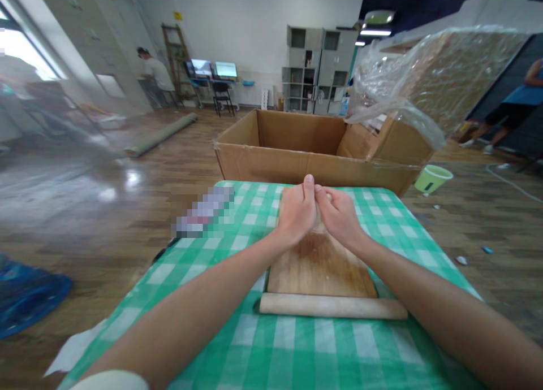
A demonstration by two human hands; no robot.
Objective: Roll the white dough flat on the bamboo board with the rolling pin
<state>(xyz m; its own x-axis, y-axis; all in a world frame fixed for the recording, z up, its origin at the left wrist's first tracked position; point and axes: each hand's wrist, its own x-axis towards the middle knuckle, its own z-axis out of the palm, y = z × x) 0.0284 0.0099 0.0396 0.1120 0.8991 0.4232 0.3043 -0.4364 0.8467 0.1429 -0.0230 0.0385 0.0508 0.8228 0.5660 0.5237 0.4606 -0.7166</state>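
Note:
My left hand (298, 209) and my right hand (340, 213) are brought together over the far half of a wooden cutting board (322, 265). Both are closed, thumbs on top and fingertips meeting. A pale patch (318, 225) shows in the gap between them; whether it is something held or lies on the board, I cannot tell. What the fingers enclose is hidden. Across the board's near edge lies a pale wooden rolling pin (333, 306), with neither hand on it.
A green checked cloth (237, 345) covers the table. At its left edge lies a blurred-out flat item (206, 212). Behind stands a large open cardboard box (297, 163) with plastic wrap (390, 79). A green bin (433, 179) is to the right. Two people are farther off.

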